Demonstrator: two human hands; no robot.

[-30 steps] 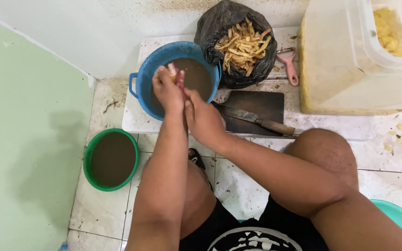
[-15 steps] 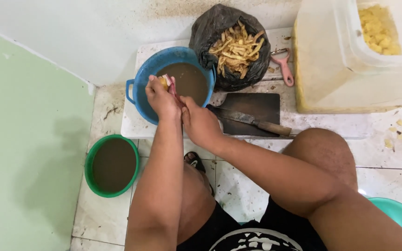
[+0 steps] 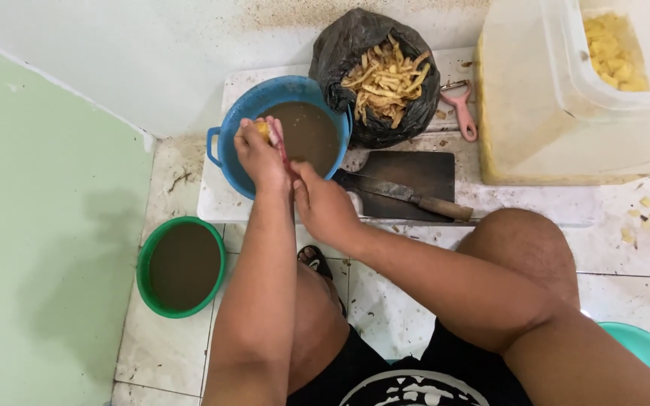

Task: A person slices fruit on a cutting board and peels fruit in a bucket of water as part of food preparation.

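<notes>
Blue basin, both hands over its near rim

Murky brown water fills the blue basin, which sits on a white board on the tiled floor, tight against a black bag of peels on its right. Left hand has its grip closed round a yellowish piece right over the basin's near-left edge; right hand sits just behind it with fingers curled on a pink-handled peeler. Not much room: dark cutting board with a knife right beside the right wrist, green bucket down left, big plastic tub off right. Compared with half a second ago, the hands have barely shifted, same spot over the rim.
</notes>
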